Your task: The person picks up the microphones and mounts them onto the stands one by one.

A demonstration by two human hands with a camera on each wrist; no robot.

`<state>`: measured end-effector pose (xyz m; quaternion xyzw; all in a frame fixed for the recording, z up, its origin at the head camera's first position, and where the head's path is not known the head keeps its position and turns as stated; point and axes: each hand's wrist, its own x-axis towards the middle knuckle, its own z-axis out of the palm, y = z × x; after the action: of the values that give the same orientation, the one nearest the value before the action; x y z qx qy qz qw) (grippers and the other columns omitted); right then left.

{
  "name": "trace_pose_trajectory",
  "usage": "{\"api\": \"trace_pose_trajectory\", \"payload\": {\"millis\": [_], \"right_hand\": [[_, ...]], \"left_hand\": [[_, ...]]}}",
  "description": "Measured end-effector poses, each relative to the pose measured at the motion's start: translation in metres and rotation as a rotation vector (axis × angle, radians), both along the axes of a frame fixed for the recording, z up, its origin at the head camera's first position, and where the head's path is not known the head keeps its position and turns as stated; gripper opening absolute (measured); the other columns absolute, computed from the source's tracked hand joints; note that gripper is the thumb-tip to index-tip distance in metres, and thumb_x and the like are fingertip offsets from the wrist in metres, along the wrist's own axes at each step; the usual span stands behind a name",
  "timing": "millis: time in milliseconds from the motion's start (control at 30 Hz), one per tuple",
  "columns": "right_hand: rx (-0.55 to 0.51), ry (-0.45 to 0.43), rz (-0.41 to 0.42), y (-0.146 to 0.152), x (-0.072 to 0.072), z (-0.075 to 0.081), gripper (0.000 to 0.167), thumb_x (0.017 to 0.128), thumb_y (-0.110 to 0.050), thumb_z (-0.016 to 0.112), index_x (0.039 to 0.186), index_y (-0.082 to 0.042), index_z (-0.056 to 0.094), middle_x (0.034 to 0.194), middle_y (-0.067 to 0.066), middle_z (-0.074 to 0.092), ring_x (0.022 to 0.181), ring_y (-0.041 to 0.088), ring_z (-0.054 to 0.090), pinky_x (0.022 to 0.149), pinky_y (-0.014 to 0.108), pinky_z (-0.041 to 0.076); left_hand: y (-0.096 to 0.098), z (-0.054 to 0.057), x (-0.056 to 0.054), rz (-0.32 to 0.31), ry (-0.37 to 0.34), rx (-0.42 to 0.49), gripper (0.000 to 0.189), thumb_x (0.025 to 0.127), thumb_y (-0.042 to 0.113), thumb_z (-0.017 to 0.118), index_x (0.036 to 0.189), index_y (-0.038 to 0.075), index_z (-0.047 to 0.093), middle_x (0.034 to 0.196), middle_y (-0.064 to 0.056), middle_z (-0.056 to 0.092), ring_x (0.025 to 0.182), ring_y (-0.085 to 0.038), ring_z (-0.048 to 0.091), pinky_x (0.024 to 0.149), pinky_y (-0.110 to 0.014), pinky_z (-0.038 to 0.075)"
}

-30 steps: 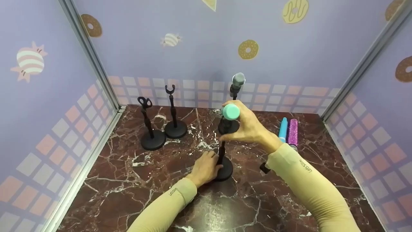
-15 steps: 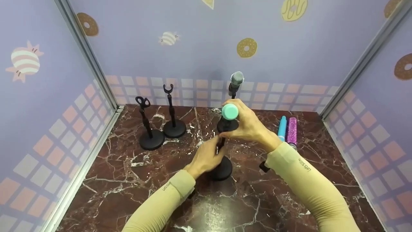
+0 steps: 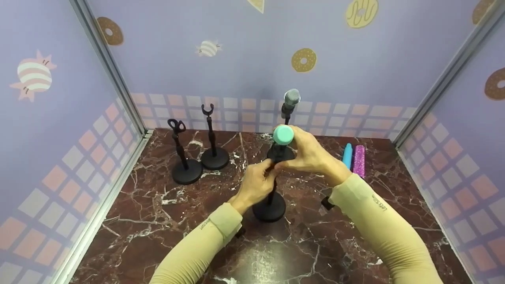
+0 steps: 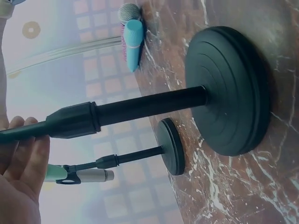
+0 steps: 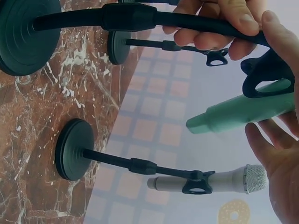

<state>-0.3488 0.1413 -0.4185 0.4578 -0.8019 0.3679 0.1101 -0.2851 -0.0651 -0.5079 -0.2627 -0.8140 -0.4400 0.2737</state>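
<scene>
Mint mic, smooth-skinned with a domed cap and a stepped, tapering tail, lies at the black clip atop the front stand, above the desk; we cannot tell how firmly it is seated. Our right hand has its fingers clamped on the mic, the thumb on the clip side and other fingers against the body. Our left hand has its fingers curled together round the thin upper pole, just above the thicker, faceted collar. Below, the pole rises upright from a round black base with shallow concentric rings. Behind it, the rear stand carries a grey mic with a ball of metal mesh and a smooth pale body, tilted in its holder. To our left we see two bare stands on disc bases, a looped-top stand and, just beside it, a fork-top stand ending in an open U. To our right, a glossy blue mic and a glittery purple mic lie side by side on the dark red, white-veined marbled surface.
</scene>
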Motion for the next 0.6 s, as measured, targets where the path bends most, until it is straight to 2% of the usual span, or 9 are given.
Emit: {"api": "trace_pose_trajectory", "payload": {"millis": [133, 200, 433, 600], "right_hand": [[0.037, 0.040, -0.001, 0.003, 0.000, 0.003, 0.096, 0.076, -0.021, 0.105, 0.155, 0.003, 0.056, 0.145, 0.023, 0.071, 0.136, 0.041, 0.070, 0.125, 0.055, 0.053], [0.049, 0.034, 0.008, 0.005, -0.001, 0.006, 0.094, 0.077, -0.021, 0.104, 0.155, 0.003, 0.057, 0.146, 0.023, 0.072, 0.137, 0.042, 0.070, 0.126, 0.057, 0.052], [0.070, 0.005, 0.056, 0.009, 0.001, 0.021, 0.080, 0.079, 0.003, 0.096, 0.152, 0.002, 0.062, 0.146, 0.021, 0.074, 0.139, 0.045, 0.070, 0.125, 0.063, 0.051], [0.079, 0.041, 0.024, 0.005, 0.001, 0.020, 0.072, 0.080, 0.011, 0.085, 0.148, 0.002, 0.063, 0.140, 0.021, 0.076, 0.133, 0.043, 0.073, 0.121, 0.060, 0.055]], "left_hand": [[0.002, 0.000, -0.002, -0.011, 0.012, 0.023, 0.020, 0.106, 0.015, 0.076, 0.092, 0.003, 0.073, 0.078, -0.011, 0.077, 0.067, -0.018, 0.071, 0.061, -0.034, 0.057], [0.003, 0.000, -0.002, -0.018, 0.018, 0.037, 0.018, 0.106, 0.015, 0.077, 0.094, 0.002, 0.074, 0.080, -0.012, 0.079, 0.068, -0.020, 0.073, 0.062, -0.036, 0.059], [0.004, 0.000, -0.003, -0.028, 0.018, 0.048, 0.015, 0.101, 0.012, 0.082, 0.094, 0.003, 0.072, 0.081, -0.012, 0.080, 0.064, -0.018, 0.068, 0.060, -0.034, 0.056], [0.004, -0.001, -0.002, -0.020, 0.013, 0.037, 0.019, 0.101, 0.014, 0.081, 0.093, 0.003, 0.068, 0.078, -0.012, 0.078, 0.062, -0.018, 0.065, 0.058, -0.035, 0.054]]}}
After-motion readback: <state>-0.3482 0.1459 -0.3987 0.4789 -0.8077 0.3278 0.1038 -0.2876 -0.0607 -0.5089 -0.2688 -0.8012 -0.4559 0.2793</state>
